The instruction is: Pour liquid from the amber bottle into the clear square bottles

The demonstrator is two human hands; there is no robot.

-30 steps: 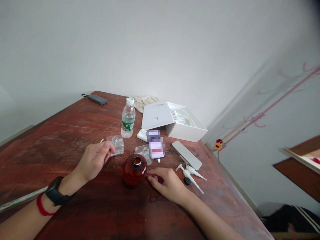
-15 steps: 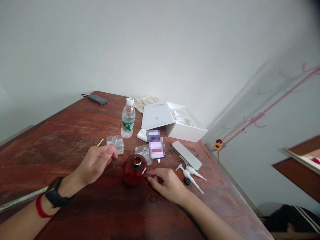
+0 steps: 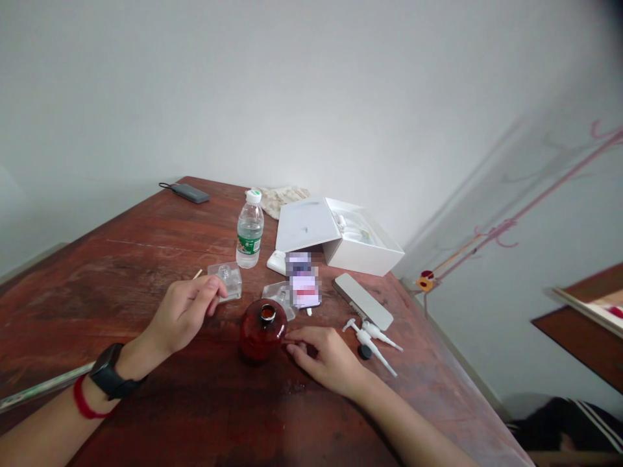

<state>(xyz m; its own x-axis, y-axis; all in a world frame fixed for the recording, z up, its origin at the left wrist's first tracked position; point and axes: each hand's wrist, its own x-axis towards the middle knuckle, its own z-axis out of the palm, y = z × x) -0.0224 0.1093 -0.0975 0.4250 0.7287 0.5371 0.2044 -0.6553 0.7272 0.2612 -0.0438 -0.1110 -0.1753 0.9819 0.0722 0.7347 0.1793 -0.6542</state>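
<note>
table (image 3: 204,415): one red bottle (image 3: 261,337), two pumps (image 3: 364,337); left hand (image 3: 185,312) curled, grip unclear; right hand (image 3: 331,360) loose

There was one left hand (image 3: 183,315), one right hand (image 3: 328,360), one amber bottle (image 3: 260,337), two clear square bottles (image 3: 233,283), one plastic water bottle (image 3: 250,235), two white pump heads (image 3: 364,338), one black cap (image 3: 364,352), one white box (image 3: 363,259), one smartwatch (image 3: 108,375), one red bracelet (image 3: 85,401).

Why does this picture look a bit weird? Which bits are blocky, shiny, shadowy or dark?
In the head view, the phone screen is covered in blocky squares; in the head view, the reddish-brown bottle has small bright glints; in the head view, the pink rack has soft shadows beside it on the wall, and the picture's top right corner darkens.
</note>
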